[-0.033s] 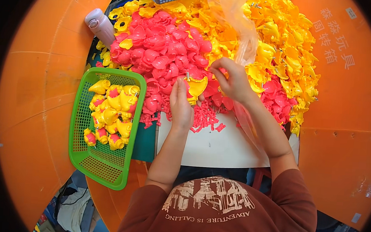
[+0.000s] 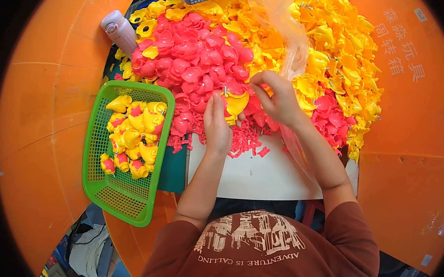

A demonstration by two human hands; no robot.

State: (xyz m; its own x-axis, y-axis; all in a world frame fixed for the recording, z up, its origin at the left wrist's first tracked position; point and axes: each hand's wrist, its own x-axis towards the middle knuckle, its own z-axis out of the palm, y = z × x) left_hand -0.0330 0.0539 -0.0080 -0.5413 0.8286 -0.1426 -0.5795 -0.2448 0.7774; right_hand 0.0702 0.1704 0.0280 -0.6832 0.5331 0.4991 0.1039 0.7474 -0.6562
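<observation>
Joining toy halves mid-frame: left hand point(image 2: 216, 125) clamped on a yellow shell point(image 2: 236, 103) at the pink parts pile point(image 2: 196, 66), right hand point(image 2: 278, 97) pinching something small, unclear what. Likely next: seat it, then green basket point(image 2: 95, 146), lower left.

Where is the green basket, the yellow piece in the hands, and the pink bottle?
green basket point(image 2: 95, 153): head view, on its left wall.
yellow piece point(image 2: 236, 103): head view, on its curved middle.
pink bottle point(image 2: 120, 32): head view, on its body.
</observation>
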